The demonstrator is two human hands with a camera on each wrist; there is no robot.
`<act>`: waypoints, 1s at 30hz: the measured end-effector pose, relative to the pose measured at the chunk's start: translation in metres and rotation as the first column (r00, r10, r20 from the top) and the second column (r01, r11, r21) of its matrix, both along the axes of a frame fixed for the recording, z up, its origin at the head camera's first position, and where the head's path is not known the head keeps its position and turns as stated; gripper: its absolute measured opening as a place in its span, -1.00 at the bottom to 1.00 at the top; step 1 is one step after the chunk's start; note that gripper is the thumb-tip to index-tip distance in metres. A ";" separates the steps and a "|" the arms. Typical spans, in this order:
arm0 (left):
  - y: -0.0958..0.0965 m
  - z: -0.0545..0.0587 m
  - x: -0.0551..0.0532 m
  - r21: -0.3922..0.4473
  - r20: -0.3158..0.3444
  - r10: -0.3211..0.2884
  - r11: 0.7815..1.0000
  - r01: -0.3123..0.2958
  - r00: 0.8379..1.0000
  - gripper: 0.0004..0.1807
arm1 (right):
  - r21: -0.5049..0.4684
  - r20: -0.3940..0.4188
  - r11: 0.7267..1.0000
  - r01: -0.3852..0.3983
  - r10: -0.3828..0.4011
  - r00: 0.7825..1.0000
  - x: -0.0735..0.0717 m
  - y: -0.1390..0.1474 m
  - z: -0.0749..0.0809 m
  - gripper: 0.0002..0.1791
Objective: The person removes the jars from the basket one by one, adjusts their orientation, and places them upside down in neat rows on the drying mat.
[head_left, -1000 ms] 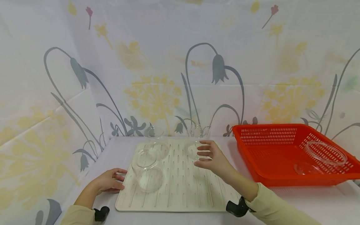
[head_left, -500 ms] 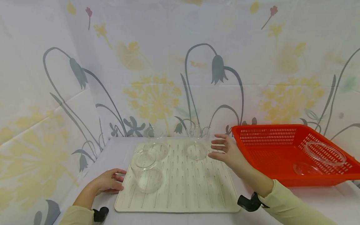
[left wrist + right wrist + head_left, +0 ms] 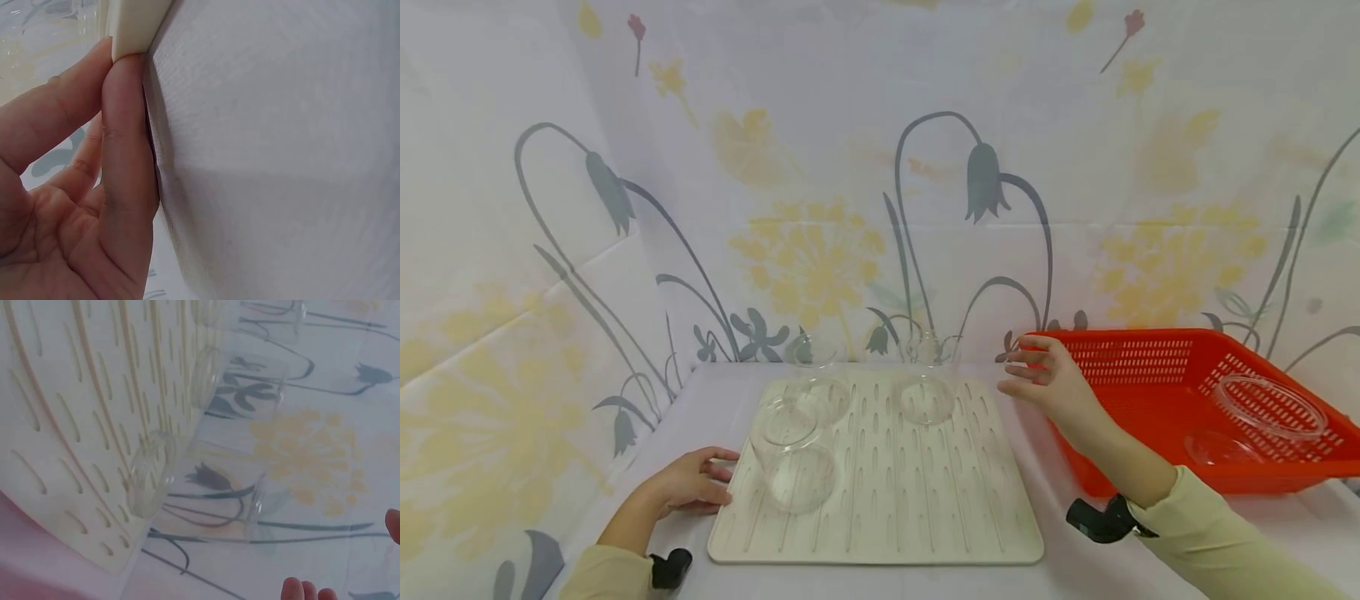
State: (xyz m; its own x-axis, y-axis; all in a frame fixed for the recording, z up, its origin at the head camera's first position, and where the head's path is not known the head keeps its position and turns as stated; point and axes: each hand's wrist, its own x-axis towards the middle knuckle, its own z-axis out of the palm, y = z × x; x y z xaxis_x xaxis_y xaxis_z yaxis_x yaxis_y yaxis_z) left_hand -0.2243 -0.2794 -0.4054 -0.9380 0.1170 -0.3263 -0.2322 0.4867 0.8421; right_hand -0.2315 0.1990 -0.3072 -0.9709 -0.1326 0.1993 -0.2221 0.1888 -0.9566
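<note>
Three clear, colourless cups stand upright on a ribbed cream drying mat (image 3: 880,533). The near-left cup (image 3: 797,479) and far-left cup (image 3: 822,400) overlap in the head view. On the far right of the mat is the third cup (image 3: 927,398), and the right wrist view shows this cup (image 3: 200,484) too. My left hand (image 3: 688,483) rests at the mat's left side, its fingertips touching the mat's edge (image 3: 134,28) in the left wrist view. My right hand (image 3: 1060,383) holds nothing, over the left rim of the red basket (image 3: 1120,362), fingers spread and slightly bent.
Another clear cup (image 3: 1270,407) is inside the basket, toward its right side. A white cloth (image 3: 647,575) covers the table, and a flower-printed curtain (image 3: 850,167) hangs close behind the mat. Black camera mounts (image 3: 1101,518) sit on both wrists.
My right hand has moved away from the far-right cup, rightward to the basket's left rim, leaving that cup standing on the mat. My left hand has stayed in place.
</note>
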 end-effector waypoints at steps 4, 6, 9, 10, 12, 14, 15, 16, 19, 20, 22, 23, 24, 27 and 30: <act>0.000 0.002 -0.001 -0.011 0.000 -0.005 1.000 0.005 1.000 -0.30 | 0.012 -0.019 1.000 0.025 -0.025 1.000 -0.004 0.011 0.004 -0.28; 0.000 0.003 -0.001 -0.005 -0.002 -0.018 1.000 0.018 1.000 -0.30 | 0.010 -0.022 0.999 0.038 -0.038 0.999 -0.005 0.016 0.006 -0.28; -0.001 0.004 0.000 0.001 -0.005 -0.024 1.000 0.024 1.000 -0.29 | 0.010 -0.014 0.998 0.067 -0.067 0.998 -0.007 0.024 0.011 -0.23; -0.001 0.004 0.000 0.004 -0.006 -0.025 1.000 0.026 1.000 -0.29 | 0.014 -0.009 0.997 0.080 -0.080 0.997 -0.007 0.026 0.012 -0.21; -0.001 0.003 0.000 0.010 -0.009 -0.028 1.000 0.028 1.000 -0.29 | 0.018 -0.004 0.995 0.099 -0.099 0.995 -0.008 0.032 0.015 -0.20; -0.001 0.002 0.000 0.019 -0.010 -0.033 0.999 0.033 0.999 -0.29 | 0.024 -0.004 0.993 0.115 -0.115 0.993 -0.010 0.038 0.017 -0.23; -0.001 0.002 0.000 0.022 -0.011 -0.035 0.999 0.036 0.999 -0.29 | 0.025 -0.005 0.992 0.123 -0.123 0.992 -0.010 0.040 0.017 -0.26; -0.001 0.001 0.000 0.026 -0.012 -0.037 0.999 0.037 0.999 -0.29 | 0.023 -0.002 0.992 0.126 -0.126 0.992 -0.011 0.044 0.017 -0.29; -0.001 0.001 0.001 0.034 -0.011 -0.033 0.999 0.033 0.999 -0.29 | 0.005 0.004 0.991 0.135 -0.135 0.991 -0.013 0.053 0.018 -0.36; -0.001 0.001 0.002 0.034 -0.012 -0.031 0.999 0.031 0.999 -0.29 | -0.006 0.007 0.991 0.137 -0.137 0.991 -0.013 0.056 0.019 -0.38; -0.001 0.002 0.002 0.033 -0.014 -0.026 0.999 0.027 1.000 -0.29 | -0.052 0.016 0.990 0.134 -0.134 0.991 -0.014 0.062 0.019 -0.42; -0.001 0.002 0.002 0.035 -0.015 -0.027 0.999 0.027 1.000 -0.29 | -0.077 0.017 0.988 0.134 -0.133 0.991 -0.014 0.065 0.019 -0.44; -0.001 0.002 0.002 0.034 -0.016 -0.028 0.999 0.028 0.999 -0.29 | -0.096 0.016 0.986 0.134 -0.133 0.991 -0.014 0.069 0.020 -0.45; 0.000 0.002 0.002 0.042 -0.014 -0.032 0.999 0.033 0.999 -0.29 | -0.170 0.017 0.977 0.129 -0.128 0.992 -0.015 0.079 0.020 -0.50; 0.000 0.001 0.002 0.046 -0.011 -0.031 0.998 0.031 0.999 -0.29 | -0.246 0.013 0.961 0.128 -0.129 0.992 -0.018 0.088 0.021 -0.52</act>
